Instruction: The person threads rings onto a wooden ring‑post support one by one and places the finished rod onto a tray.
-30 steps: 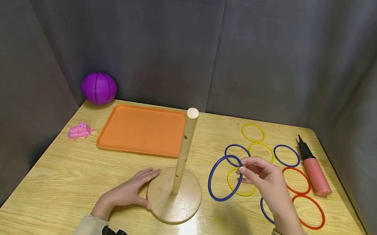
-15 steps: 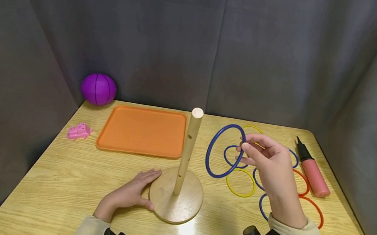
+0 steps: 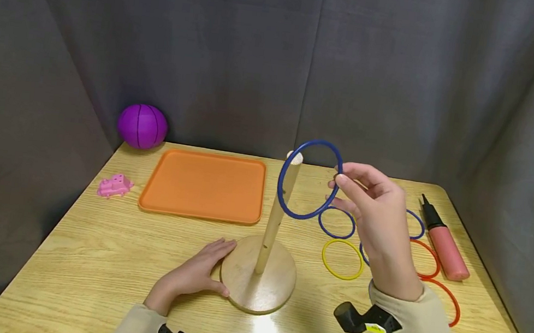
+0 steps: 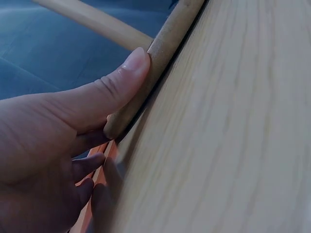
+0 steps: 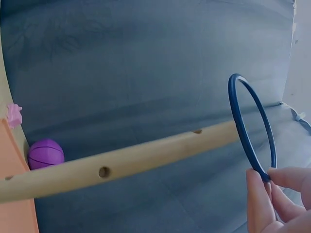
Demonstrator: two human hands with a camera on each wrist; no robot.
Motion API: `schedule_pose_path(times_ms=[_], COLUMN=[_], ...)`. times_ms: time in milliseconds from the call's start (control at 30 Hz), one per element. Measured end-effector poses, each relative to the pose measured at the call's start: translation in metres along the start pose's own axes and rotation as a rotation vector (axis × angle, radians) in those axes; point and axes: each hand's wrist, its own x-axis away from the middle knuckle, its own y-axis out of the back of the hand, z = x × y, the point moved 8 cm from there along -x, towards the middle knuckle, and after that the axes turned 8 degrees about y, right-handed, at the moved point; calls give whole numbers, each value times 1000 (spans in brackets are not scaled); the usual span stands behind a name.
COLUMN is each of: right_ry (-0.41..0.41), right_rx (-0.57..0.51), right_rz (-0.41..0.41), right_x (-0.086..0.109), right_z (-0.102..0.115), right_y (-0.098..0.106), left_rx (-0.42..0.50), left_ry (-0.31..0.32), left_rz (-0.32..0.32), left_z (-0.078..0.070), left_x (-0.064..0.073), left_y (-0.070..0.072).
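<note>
My right hand pinches a blue ring by its right side, between thumb and fingers. The ring is raised and nearly upright; in the head view it overlaps the top of a wooden post. From the right wrist, the post's end meets the near side of the blue ring, and no wood shows inside the hoop. The post, drilled with small holes, rises from a round wooden base. My left hand lies at the base's left edge, thumb apart from the straight fingers. Its thumb touches the rim.
Right of the stand lie a blue ring, a yellow ring and red rings, some partly behind my right arm. A pink hand pump is farther right. Behind left are an orange tray, pink toy and purple ball.
My right hand has lifted the blue ring up and leftward, from beside the post to its top. The stand and my left hand have shifted slightly right in the view.
</note>
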Motion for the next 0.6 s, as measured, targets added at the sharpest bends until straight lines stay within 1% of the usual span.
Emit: schedule_pose_path(times_ms=[133, 333, 467, 600], right_ry=[-22, -73, -110, -154], right_rx=[-39, -38, -26, 5], right_rz=[-24, -63, -76, -90], right_x=[-2, -1, 3, 8], right_z=[-3, -13, -25, -42], right_y=[-2, 0, 2, 6], left_rx=[-4, -15, -6, 5], left_ry=[12, 15, 7, 2], left_rz=[-11, -26, -42, -51], left_z=[-2, -2, -1, 1], left_x=[-3, -4, -4, -3], left_y=[-3, -5, -6, -7])
